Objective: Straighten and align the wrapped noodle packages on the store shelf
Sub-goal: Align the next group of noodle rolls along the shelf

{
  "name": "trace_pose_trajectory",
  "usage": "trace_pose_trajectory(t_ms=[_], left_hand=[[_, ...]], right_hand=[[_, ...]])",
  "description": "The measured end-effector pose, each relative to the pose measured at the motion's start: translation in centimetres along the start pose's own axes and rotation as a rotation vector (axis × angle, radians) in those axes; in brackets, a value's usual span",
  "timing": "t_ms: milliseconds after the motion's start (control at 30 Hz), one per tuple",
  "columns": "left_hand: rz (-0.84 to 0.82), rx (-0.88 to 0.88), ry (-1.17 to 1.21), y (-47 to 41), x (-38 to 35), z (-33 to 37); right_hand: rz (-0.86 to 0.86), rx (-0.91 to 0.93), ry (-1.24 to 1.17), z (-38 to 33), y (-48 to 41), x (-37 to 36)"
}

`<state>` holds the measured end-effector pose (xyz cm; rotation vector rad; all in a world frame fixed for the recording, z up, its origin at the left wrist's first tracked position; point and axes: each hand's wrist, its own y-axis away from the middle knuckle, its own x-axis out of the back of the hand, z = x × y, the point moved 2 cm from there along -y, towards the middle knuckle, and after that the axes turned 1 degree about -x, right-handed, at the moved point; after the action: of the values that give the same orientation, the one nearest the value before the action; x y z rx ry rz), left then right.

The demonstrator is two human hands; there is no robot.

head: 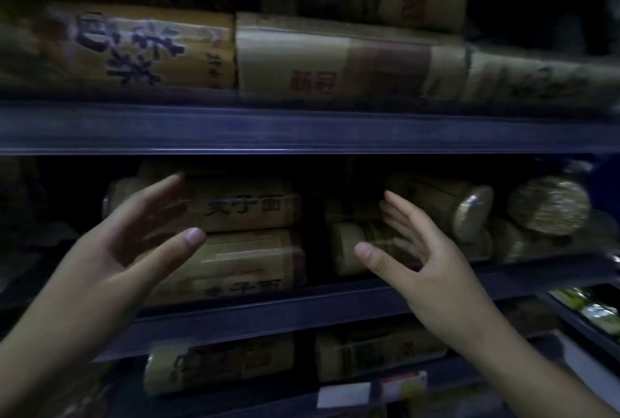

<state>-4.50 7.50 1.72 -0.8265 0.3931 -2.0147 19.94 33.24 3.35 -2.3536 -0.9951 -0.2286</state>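
Paper-wrapped noodle packages lie on a dim middle shelf (302,310). Two of them are stacked lengthwise at the centre: an upper package (241,208) and a lower package (248,263). To the right, a smaller roll (349,246) lies with its round end facing me. My left hand (134,236) hovers open in front of the stacked pair's left end, fingers spread. Over the smaller roll, my right hand (419,249) is open with its fingers blurred; whether it touches the roll is unclear.
More rolls (550,206) lie with their ends outward at the right of the same shelf. Large wrapped packages (335,61) fill the upper shelf above a dark rail (302,129). Further packages (221,364) and price tags (345,394) sit on the lower shelf.
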Motion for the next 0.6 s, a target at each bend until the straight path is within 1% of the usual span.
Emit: trace_pose_trajectory(t_ms=[100,200,333,467,600], left_hand=[[-0.107,-0.063,0.046,-0.8,-4.5,1.7],[-0.178,-0.119,0.12,-1.3,-8.6,4.5],[-0.236,-0.115,0.225,-2.3,-12.6,7.9],[-0.279,-0.095,0.206,-3.9,-15.8,9.5],[-0.315,-0.079,0.107,-6.0,-18.7,9.9]], right_hand=[[0.0,-0.051,0.007,0.7,0.9,2.1],[0.014,-0.077,0.017,1.5,1.5,4.2],[0.06,-0.088,0.041,2.6,1.7,6.8],[0.114,-0.097,0.072,3.7,1.7,8.8],[0.163,-0.071,0.088,4.6,1.4,10.0]])
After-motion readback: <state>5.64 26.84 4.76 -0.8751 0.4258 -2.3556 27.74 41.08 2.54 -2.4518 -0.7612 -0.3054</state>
